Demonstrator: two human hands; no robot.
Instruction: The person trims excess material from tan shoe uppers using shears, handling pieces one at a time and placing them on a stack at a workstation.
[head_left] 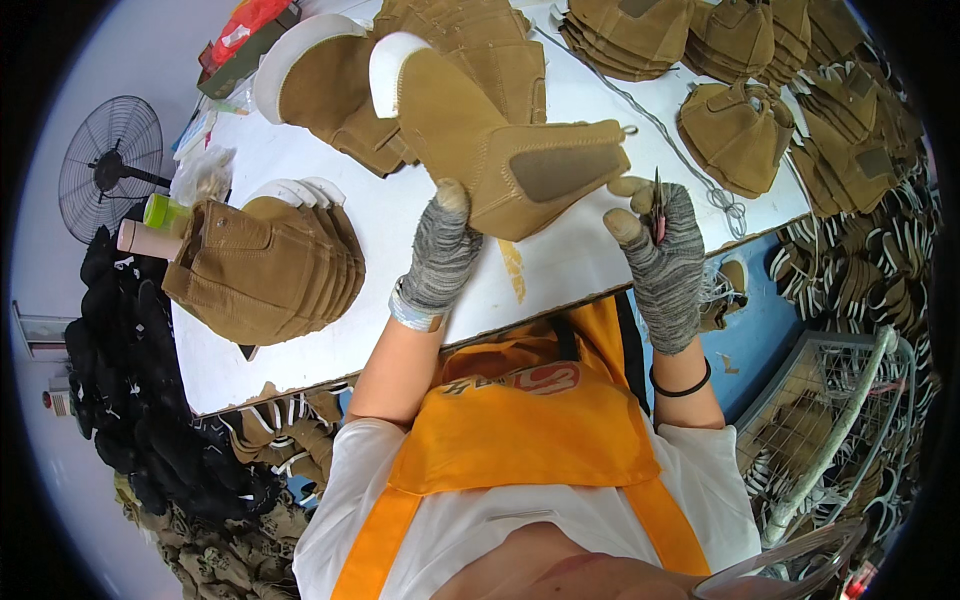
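My left hand (444, 245), in a grey knit glove with bare-looking fingertips, grips a brown boot upper (470, 130) by its lower edge. The upper has a white toe, a dark elastic side panel and a small loop at its right end. In my right hand (665, 255), gloved alike, a pair of small snips (658, 215) is held with the blades pointing up. The thumb and a fingertip of that hand are close to the upper's right end; whether they touch it I cannot tell. Behind lies another upper (325, 95) with a white toe.
On the white table (400, 340), a stack of nested uppers (265, 265) stands at left. More brown stacks (740, 135) fill the far right, beside a grey cord (650, 120). A fan (112, 160) is at far left, a wire basket (815, 410) at lower right.
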